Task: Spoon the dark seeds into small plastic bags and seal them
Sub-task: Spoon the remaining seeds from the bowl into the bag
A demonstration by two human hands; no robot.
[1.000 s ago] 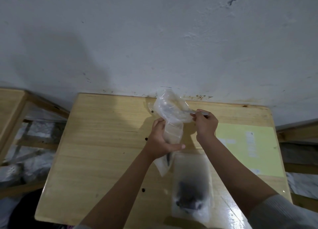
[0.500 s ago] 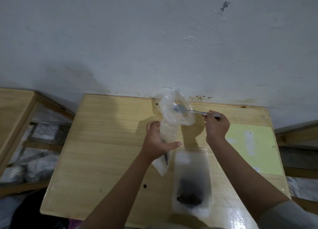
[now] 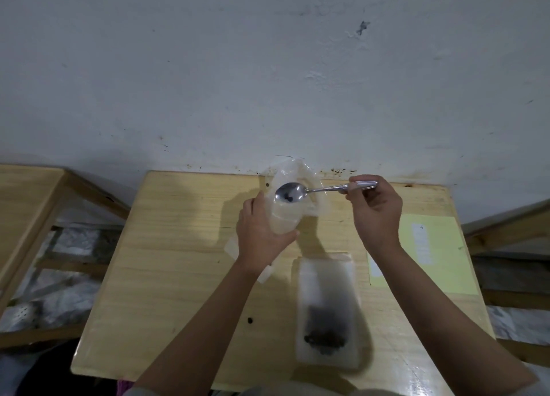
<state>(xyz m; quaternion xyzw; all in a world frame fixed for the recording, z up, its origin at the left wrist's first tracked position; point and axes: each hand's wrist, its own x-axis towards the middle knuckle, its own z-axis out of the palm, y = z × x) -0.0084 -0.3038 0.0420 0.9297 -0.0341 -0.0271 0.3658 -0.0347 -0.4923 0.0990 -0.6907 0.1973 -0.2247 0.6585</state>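
Item: small clear plastic bag, held upright above the wooden table, back toward the wall. Your left hand gripped its middle, fingers and thumb curled round the film; its mouth stood open at the top.

Change noted: half a second earlier the spoon sat inside the bag's mouth; by this moment you had lifted it to the bag's rim, bowl up, a few dark seeds left in it. Your right hand, right of the bag, pinched the handle's end between thumb and curled fingers. Judged: one spoonful delivered, another trip likely due; sealing not yet begun.

Condition of bag: thin, crumpled, translucent; contents hard to make out through your hand.

Supply: a larger flat pouch lay on the table nearer you than the bag, a dark heap of seeds at its near end. Yellow paper lay right of the bag.
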